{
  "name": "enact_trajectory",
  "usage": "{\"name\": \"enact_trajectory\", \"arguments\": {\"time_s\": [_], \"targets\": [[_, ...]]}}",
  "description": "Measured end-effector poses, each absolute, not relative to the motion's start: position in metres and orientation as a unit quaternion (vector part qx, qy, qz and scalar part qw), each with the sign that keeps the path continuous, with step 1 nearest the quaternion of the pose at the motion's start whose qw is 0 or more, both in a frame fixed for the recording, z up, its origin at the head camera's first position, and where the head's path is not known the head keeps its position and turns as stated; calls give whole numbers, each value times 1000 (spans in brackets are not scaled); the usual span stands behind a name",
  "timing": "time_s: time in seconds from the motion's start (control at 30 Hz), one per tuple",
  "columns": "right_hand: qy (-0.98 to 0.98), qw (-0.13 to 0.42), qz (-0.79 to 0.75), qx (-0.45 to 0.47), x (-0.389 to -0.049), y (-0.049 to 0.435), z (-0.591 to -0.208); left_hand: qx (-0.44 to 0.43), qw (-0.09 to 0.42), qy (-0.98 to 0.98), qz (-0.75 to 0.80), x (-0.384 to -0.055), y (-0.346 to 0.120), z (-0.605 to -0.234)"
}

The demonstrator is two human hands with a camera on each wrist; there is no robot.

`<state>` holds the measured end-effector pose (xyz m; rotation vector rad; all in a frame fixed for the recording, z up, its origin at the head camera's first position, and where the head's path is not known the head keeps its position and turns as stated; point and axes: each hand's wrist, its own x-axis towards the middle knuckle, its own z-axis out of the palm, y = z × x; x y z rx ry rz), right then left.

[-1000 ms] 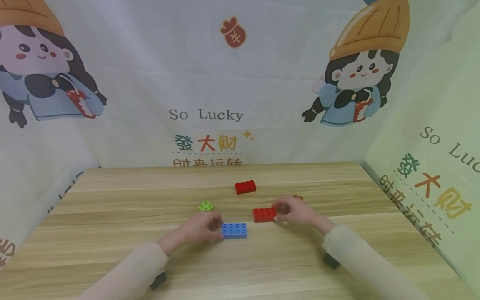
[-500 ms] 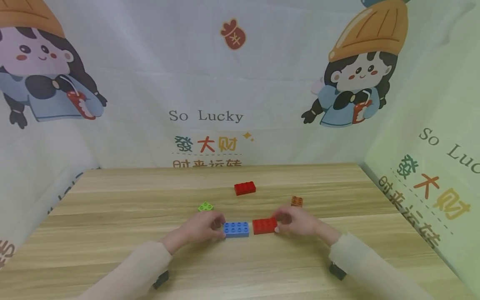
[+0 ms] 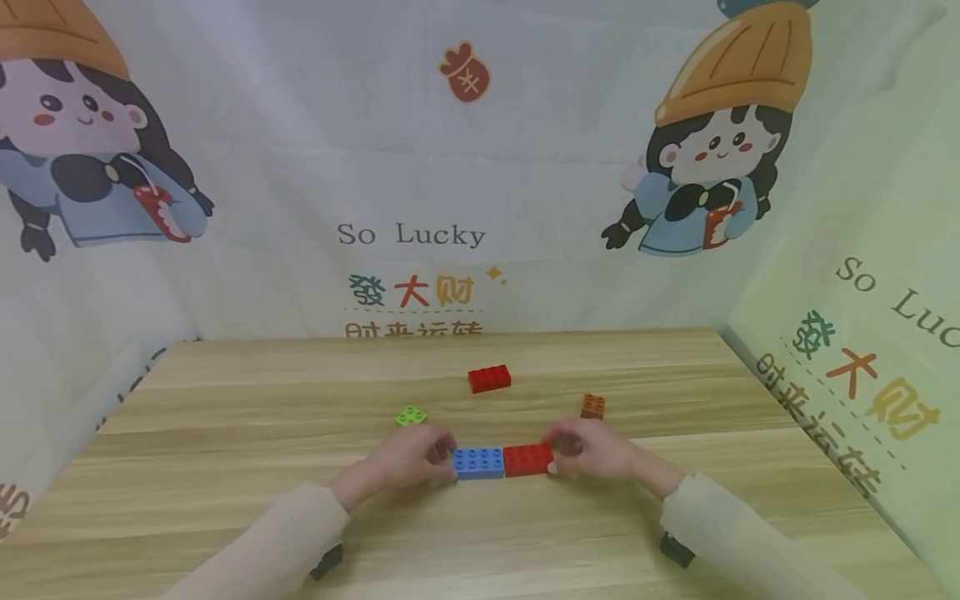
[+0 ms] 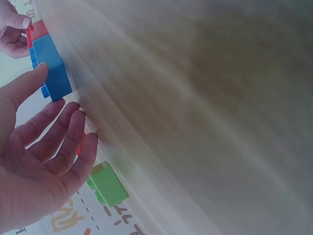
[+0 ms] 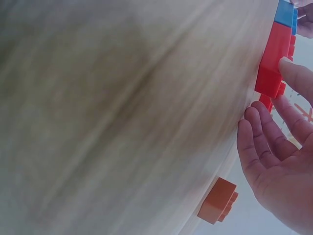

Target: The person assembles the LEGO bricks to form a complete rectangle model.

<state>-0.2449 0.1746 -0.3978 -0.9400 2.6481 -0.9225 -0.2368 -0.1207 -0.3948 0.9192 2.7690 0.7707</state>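
My left hand point(image 3: 414, 454) pinches the left end of a blue toy brick point(image 3: 478, 463) between thumb and fingers. On the other side, my right hand point(image 3: 592, 448) holds the right end of a red toy brick point(image 3: 528, 460) the same way. The two bricks lie flat on the table, studs up, end to end with their short sides touching. In the left wrist view the thumb presses the long side of the blue brick point(image 4: 51, 68). The right wrist view has the thumb against the red brick point(image 5: 275, 61).
Behind the pair lies a second red brick point(image 3: 489, 378). A small green brick point(image 3: 410, 416) sits beyond my left hand, and a small orange-brown brick point(image 3: 592, 406) beyond my right. The wooden table point(image 3: 225, 400) ends at a printed cloth backdrop point(image 3: 555, 275).
The held red brick has come toward me, level with the blue one. The blue brick has shifted slightly right, closing the gap between them. Both hands have kept their grip.
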Motion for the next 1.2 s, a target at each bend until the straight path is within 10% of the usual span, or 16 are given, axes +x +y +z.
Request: {"name": "enact_trajectory", "arguments": {"time_s": [1.2], "targets": [[892,101,-316,-306,-243,173,-396,306,54,916,252,-237,-120,-395]]}}
